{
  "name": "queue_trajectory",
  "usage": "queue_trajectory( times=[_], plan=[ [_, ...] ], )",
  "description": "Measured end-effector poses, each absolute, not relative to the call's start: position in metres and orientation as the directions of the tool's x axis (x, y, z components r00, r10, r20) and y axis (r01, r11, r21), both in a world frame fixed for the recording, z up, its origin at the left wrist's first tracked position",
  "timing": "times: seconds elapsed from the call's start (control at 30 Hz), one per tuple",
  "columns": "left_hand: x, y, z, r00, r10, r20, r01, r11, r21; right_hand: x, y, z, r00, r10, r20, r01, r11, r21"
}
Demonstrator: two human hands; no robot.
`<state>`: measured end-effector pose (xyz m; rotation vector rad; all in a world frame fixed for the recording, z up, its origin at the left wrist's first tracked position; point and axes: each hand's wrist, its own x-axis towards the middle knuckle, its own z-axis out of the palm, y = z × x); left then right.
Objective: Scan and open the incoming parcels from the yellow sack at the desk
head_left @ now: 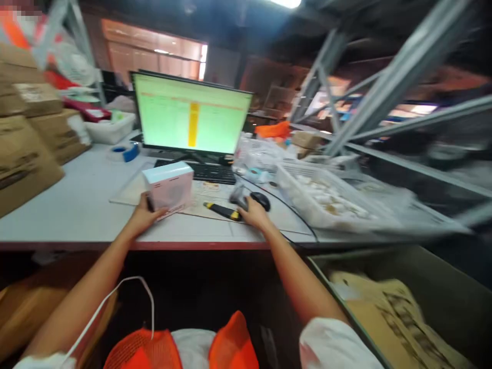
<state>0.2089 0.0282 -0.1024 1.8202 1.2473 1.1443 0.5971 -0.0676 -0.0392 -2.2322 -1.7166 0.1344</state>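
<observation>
Head camera is looking down across a white bench (77,210) with the person's two bare arms reaching forward. The left hand (144,216) is closing around the lower near corner of a white-and-pink box (168,187), its fingers curled and its thumb lying along the face, and the box is standing tilted just above a brown sheet (126,195) on the bench. The right hand (251,212) is curling over a grey handheld device (238,197), which is too blurred to identify exactly, with a black computer mouse (260,201) sitting just beside its fingers. A yellow-and-black utility knife (222,210) is lying on the bench between the two hands, nearer the right one and apart from both. Behind them, a black keyboard (203,173) is sitting below a monitor (191,113) showing a green spreadsheet with a yellow column. A roll of tape (123,152) is lying to the left of the monitor, and cardboard cartons (26,133) are stacked at the bench's far left. To the right, a white plastic crate (319,197) is holding pale packets, grey metal shelving (384,77) is rising beyond it, and a bin (384,307) of brown paper is standing below the bench.
</observation>
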Motion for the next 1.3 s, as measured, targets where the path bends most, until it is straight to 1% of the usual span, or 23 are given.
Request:
queue_trajectory(
  times=[0.07,0.17,0.27,0.33,0.4,0.43,0.47,0.53,0.6,0.63,0.67,0.7,0.8,0.87,0.97,1.17,1.23,1.3],
  plan=[
    [0.194,0.029,-0.110,0.146,0.953,0.267,0.350,-0.302,0.887,0.597,-0.052,-0.047,0.312,0.944,0.105,0.929,-0.281,-0.240],
    [0.200,0.033,-0.111,0.168,0.952,0.258,0.297,-0.298,0.907,0.597,-0.043,-0.049,0.394,0.916,0.078,0.915,-0.383,-0.124],
    [0.207,0.033,-0.109,0.180,0.950,0.255,0.271,-0.297,0.916,0.593,-0.042,-0.040,0.433,0.901,0.036,0.900,-0.430,-0.075],
    [0.206,0.032,-0.108,0.190,0.946,0.265,0.286,-0.311,0.906,0.589,-0.046,-0.028,0.409,0.911,0.047,0.911,-0.404,-0.079],
    [0.203,0.030,-0.107,0.197,0.931,0.308,0.335,-0.359,0.871,0.584,-0.056,-0.013,0.296,0.951,0.092,0.948,-0.281,-0.152],
    [0.202,0.028,-0.107,0.194,0.912,0.362,0.379,-0.410,0.830,0.582,-0.063,-0.004,0.215,0.970,0.116,0.959,-0.187,-0.211],
    [0.202,0.027,-0.106,0.199,0.877,0.437,0.438,-0.478,0.761,0.581,-0.071,0.006,0.132,0.982,0.136,0.957,-0.090,-0.276],
    [0.202,0.022,-0.103,0.252,0.751,0.610,0.564,-0.626,0.538,0.579,-0.087,0.028,0.013,0.987,0.159,0.915,0.053,-0.401],
    [0.203,0.017,-0.101,0.352,0.605,0.715,0.631,-0.717,0.296,0.579,-0.099,0.051,-0.021,0.990,0.143,0.859,0.091,-0.504],
    [0.204,0.015,-0.100,0.398,0.555,0.731,0.635,-0.741,0.217,0.579,-0.103,0.063,-0.022,0.993,0.116,0.829,0.083,-0.553],
    [0.204,0.013,-0.099,0.427,0.526,0.735,0.631,-0.756,0.174,0.579,-0.105,0.075,-0.024,0.997,0.071,0.801,0.062,-0.595],
    [0.205,0.012,-0.099,0.443,0.512,0.736,0.624,-0.766,0.157,0.579,-0.105,0.086,-0.030,0.999,0.013,0.779,0.032,-0.626],
    [0.206,0.012,-0.100,0.418,0.513,0.750,0.603,-0.774,0.193,0.571,-0.093,0.114,-0.082,0.982,-0.169,0.761,-0.048,-0.647],
    [0.206,0.014,-0.102,0.354,0.508,0.785,0.599,-0.768,0.227,0.559,-0.076,0.127,-0.142,0.963,-0.229,0.773,-0.036,-0.633],
    [0.205,0.016,-0.106,0.294,0.492,0.820,0.612,-0.755,0.234,0.529,-0.039,0.136,-0.219,0.940,-0.261,0.785,0.011,-0.620],
    [0.203,0.016,-0.110,0.280,0.519,0.807,0.663,-0.713,0.228,0.464,0.028,0.133,-0.314,0.894,-0.321,0.768,0.040,-0.640],
    [0.203,0.014,-0.108,0.287,0.526,0.801,0.675,-0.704,0.220,0.460,0.037,0.129,-0.320,0.891,-0.322,0.761,0.040,-0.647],
    [0.204,0.012,-0.105,0.303,0.541,0.785,0.682,-0.698,0.218,0.471,0.040,0.120,-0.289,0.916,-0.279,0.774,0.052,-0.631]
  ],
)
